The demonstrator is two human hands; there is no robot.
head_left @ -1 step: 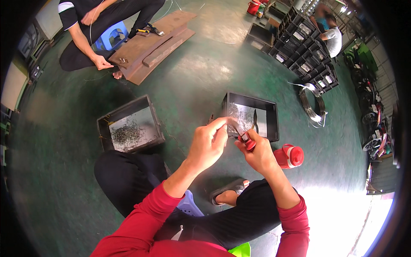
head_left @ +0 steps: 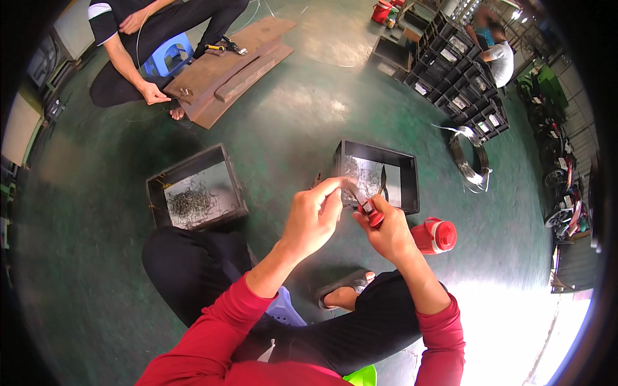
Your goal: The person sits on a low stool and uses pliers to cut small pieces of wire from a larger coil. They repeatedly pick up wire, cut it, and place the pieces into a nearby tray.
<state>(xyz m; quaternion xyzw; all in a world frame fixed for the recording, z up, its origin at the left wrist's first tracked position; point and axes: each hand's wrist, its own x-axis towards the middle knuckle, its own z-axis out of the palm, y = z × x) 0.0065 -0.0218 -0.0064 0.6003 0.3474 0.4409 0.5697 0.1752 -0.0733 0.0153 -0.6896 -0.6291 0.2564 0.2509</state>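
My right hand [head_left: 391, 233] is wrapped round red-handled pliers [head_left: 369, 211], whose jaws point up and left. Close to the jaws, my left hand [head_left: 312, 219] holds its thumb and forefinger pinched together. Whatever lies between those fingers is too small to make out. Beyond both hands stands a black crate [head_left: 413, 186] with a pale bottom, thin bent wire pieces [head_left: 364, 175] and a dark pointed tool [head_left: 383, 180] showing in it. To the left, another black crate [head_left: 239, 186] contains a heap of bent wire pieces [head_left: 192, 204].
A red jug [head_left: 444, 235] stands right of my right hand. Farther right lie a wire coil [head_left: 470, 157] and stacked black crates [head_left: 450, 71]. At far left a co-worker [head_left: 125, 58] sits by a rusty metal beam [head_left: 219, 71] with tools on it. Another person [head_left: 499, 58] is behind the crates.
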